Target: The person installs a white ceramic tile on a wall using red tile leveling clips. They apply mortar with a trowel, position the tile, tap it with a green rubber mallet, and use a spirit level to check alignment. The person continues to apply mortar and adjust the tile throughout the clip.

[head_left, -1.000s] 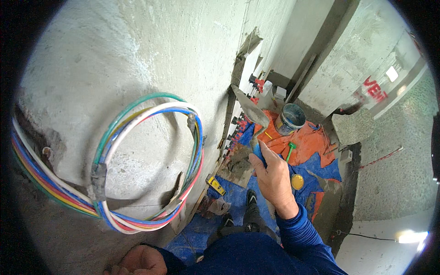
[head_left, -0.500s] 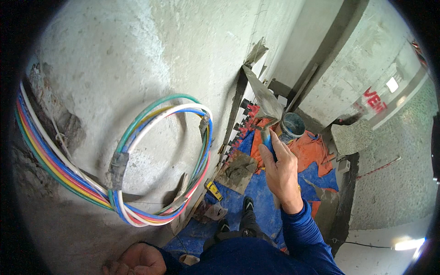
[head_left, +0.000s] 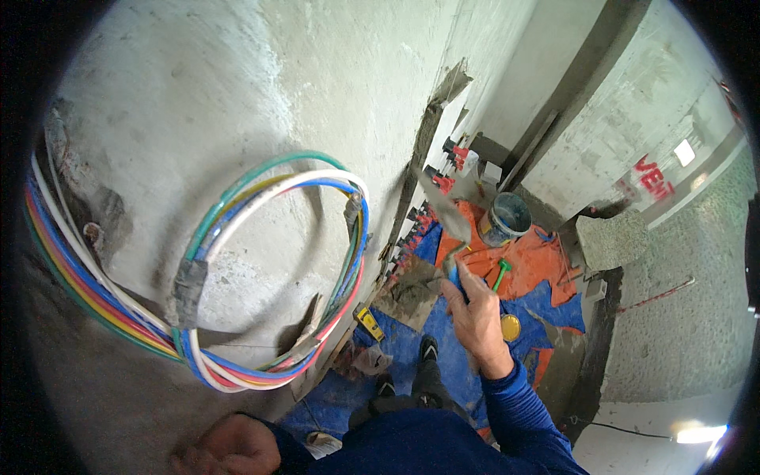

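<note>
My right hand [head_left: 477, 317] is shut on the handle of a mortar-smeared trowel [head_left: 440, 204]. Its blade points up and away, close to the vertical groove cut in the grey plastered wall [head_left: 332, 87]. Below the hand, a board with a heap of grey mortar [head_left: 412, 291] lies on the floor. My left hand [head_left: 227, 446] is at the lower edge, close to the wall, fingers loosely curled and holding nothing. A large coil of coloured cables [head_left: 273, 273], bound with grey tape, hangs on the wall to its upper left.
Blue and orange sheets [head_left: 546, 269] cover the floor. On them lie a paint bucket [head_left: 507, 218], a green-handled tool [head_left: 500, 273], a yellow lid [head_left: 511, 327] and a yellow level [head_left: 368, 321]. Red pipe caps [head_left: 455, 150] line the wall foot. A concrete block [head_left: 613, 237] lies on the right.
My right hand has lifted the trowel off the floor area toward the wall groove, then drawn back a little. The view has swung slightly; my left hand stays low.
</note>
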Available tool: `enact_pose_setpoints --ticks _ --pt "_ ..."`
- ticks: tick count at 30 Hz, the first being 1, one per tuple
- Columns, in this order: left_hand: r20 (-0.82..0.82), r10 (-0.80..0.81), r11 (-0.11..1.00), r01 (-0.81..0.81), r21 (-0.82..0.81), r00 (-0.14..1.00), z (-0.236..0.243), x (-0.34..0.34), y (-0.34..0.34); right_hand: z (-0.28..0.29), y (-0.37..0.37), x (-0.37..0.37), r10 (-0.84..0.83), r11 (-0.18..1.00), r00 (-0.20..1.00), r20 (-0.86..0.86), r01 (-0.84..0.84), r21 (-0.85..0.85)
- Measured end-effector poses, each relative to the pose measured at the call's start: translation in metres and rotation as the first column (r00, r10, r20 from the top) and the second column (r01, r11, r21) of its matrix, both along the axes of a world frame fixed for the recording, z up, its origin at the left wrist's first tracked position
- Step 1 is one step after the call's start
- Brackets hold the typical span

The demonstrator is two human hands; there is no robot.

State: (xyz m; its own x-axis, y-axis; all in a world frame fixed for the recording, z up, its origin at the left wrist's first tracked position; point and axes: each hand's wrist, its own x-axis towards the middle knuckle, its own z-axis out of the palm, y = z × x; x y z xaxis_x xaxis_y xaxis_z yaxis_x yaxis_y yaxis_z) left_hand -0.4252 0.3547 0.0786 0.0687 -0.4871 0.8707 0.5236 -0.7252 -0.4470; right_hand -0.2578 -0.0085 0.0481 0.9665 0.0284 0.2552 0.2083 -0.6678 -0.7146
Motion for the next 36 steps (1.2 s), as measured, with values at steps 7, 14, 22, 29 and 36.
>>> enact_pose_setpoints --ticks 7,14,22,29,36 --pt "0.052 -0.093 0.992 0.088 0.09 0.994 0.008 -0.001 0.011 0.003 -0.006 -0.004 0.024 0.996 0.998 0.059 -0.029 0.082" --pt "0.057 -0.279 0.944 0.263 0.198 0.959 0.018 0.016 0.012 -0.066 -0.066 -0.06 0.039 0.993 0.999 0.03 -0.035 -0.11" --pt "0.317 -0.376 0.901 0.423 -0.094 0.871 0.01 0.02 0.001 -0.148 -0.164 -0.067 0.002 0.973 0.99 -0.139 -0.034 -0.23" --pt "0.424 -0.415 0.807 0.541 -0.237 0.805 0.008 -0.006 -0.001 -0.257 -0.256 0.019 0.079 0.943 0.889 -0.45 -0.213 -0.256" --pt "0.322 0.659 0.326 0.128 -0.937 0.68 -0.168 -0.077 -0.065 -0.334 -0.354 0.111 0.145 0.923 0.761 -0.633 -0.335 -0.191"
